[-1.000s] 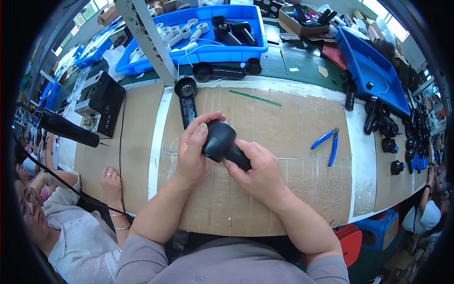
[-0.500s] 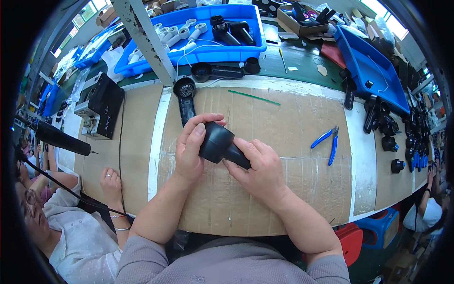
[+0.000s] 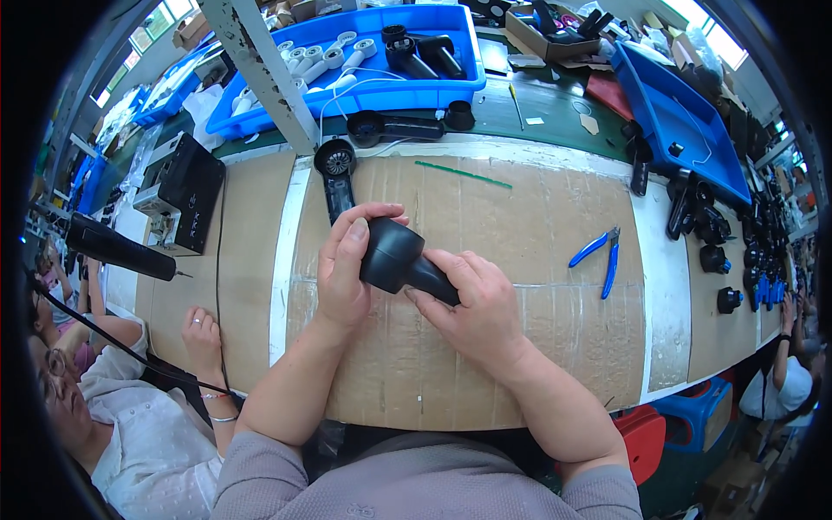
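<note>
A black hair-dryer-shaped housing (image 3: 392,255) is held above the cardboard mat in front of me, its round head up and left, its handle down and right. My left hand (image 3: 345,270) wraps the far end of the head, thumb along its near side. Around the handle my right hand (image 3: 475,303) is closed, with the thumb underneath. Just beyond my left fingers lies an opened black dryer half (image 3: 339,186), a round grille in its head. Wire cutters with blue handles (image 3: 598,260) rest spread apart to the right.
A blue tray (image 3: 416,98) holds white and black dryer bodies at the back. Nearby are a thin green strip (image 3: 464,174), a black electric screwdriver (image 3: 121,250) and a black box-shaped unit (image 3: 182,195). A post (image 3: 264,78) rises behind the mat. Another person's hand (image 3: 204,340) rests at left.
Both hands keep their hold on the housing. The whole picture has shifted slightly, and little else differs.
</note>
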Motion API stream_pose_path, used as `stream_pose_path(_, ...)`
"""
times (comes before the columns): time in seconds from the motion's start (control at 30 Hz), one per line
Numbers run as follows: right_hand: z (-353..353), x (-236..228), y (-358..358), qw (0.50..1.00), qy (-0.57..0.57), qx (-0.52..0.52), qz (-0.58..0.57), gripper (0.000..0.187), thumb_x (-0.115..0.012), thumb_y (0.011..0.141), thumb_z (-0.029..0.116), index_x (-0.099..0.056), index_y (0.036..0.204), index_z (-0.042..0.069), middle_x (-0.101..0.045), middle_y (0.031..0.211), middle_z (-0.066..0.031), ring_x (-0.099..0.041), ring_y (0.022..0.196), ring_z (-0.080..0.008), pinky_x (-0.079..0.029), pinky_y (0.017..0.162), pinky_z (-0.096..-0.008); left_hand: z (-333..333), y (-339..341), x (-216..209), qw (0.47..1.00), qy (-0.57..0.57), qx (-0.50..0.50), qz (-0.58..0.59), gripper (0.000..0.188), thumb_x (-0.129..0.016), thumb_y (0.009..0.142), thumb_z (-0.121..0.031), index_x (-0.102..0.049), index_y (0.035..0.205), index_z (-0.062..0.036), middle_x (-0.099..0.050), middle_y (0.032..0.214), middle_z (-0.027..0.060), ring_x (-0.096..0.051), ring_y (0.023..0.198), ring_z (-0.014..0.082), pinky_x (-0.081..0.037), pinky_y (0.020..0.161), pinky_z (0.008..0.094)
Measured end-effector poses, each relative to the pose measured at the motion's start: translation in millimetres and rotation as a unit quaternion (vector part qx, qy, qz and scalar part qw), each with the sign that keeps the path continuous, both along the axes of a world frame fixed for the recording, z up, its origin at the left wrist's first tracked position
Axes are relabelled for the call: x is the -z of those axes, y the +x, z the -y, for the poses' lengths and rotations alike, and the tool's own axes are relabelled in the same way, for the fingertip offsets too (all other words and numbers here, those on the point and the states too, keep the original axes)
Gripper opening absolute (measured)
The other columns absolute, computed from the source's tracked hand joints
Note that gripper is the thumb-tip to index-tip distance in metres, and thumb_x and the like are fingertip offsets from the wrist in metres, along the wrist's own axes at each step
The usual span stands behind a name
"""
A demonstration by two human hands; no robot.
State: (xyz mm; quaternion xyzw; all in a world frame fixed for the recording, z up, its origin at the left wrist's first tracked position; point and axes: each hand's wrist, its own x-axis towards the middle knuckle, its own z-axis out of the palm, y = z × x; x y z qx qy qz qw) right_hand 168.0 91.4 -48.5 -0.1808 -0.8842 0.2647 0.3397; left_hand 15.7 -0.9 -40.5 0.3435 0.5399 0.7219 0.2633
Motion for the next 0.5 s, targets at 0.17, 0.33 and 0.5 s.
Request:
stream_pose_path(0.17, -1.1, -0.9, -0.1, 1.000, -0.026, -0.016, 0.004, 0.039, -0.080, 0.083, 0.021, -0.068, 0.118, 0.009, -0.067, 0.090, -0.0062, -0.063, 0.073, -0.0232, -0.051, 0.069, -0.0334, 1.8, -0.7, -2.4, 1.000, 0.000, 0.004, -0.013, 0.051, -0.034, 0.106, -0.041, -0.058, 0.131, -0.0023, -0.062, 0.130, 0.0173, -0.060, 0.120, 0.0260, -0.049, 0.103, 0.0384)
stream_pose_path(0.33, -2.0, 2.9, -0.8, 0.999, -0.032, -0.029, -0.004, 0.041, -0.079, 0.083, 0.020, -0.066, 0.120, 0.008, -0.069, 0.095, -0.0075, -0.065, 0.076, -0.0235, -0.051, 0.070, -0.0328, 5.4, 1.7, 2.4, 0.998, 0.042, 0.006, -0.052, 0.053, -0.033, 0.107, -0.041, -0.057, 0.134, -0.0024, -0.062, 0.132, 0.0170, -0.060, 0.120, 0.0253, -0.048, 0.104, 0.0389)
stream_pose_path(0.5, -3.9, 1.6, -0.6, 0.997, -0.045, -0.057, -0.025, 0.039, -0.076, 0.088, 0.018, -0.062, 0.123, 0.006, -0.070, 0.098, -0.0087, -0.065, 0.078, -0.0216, -0.052, 0.071, -0.0313, 7.8, 6.2, -3.2, 0.994, 0.086, 0.029, -0.067, 0.053, -0.032, 0.108, -0.041, -0.054, 0.137, -0.0028, -0.061, 0.135, 0.0161, -0.059, 0.119, 0.0240, -0.047, 0.105, 0.0385)
